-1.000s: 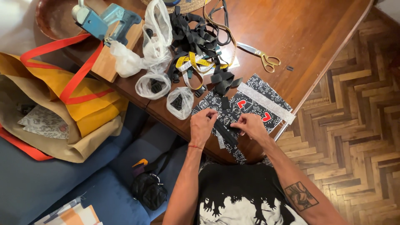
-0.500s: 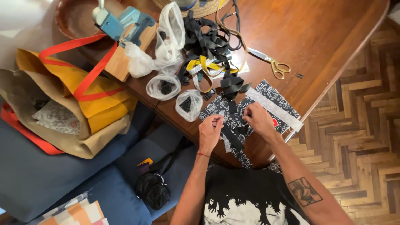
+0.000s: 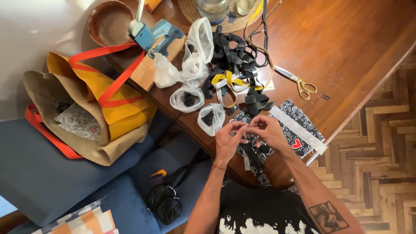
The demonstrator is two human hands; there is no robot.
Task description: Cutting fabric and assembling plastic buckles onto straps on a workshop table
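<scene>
Far left of the hands, a floppy tan and yellow tote bag (image 3: 93, 108) with orange straps slumps off the table edge onto a blue cushion. Nearer, small crinkled clear plastic bags (image 3: 211, 118) sit just left of the left hand (image 3: 227, 142), close to the wooden table (image 3: 346, 39) rim. Both hands meet over a black-and-white patterned fabric piece (image 3: 299, 130) that overhangs the near edge; left hand and right hand (image 3: 269, 132) pinch a narrow black webbing strap (image 3: 252, 149) between fingertips. Beyond them lies tangled black webbing (image 3: 234, 60). Right of the right hand, gold-handled scissors (image 3: 299, 83) rest on bare polished wood, with open room around.
</scene>
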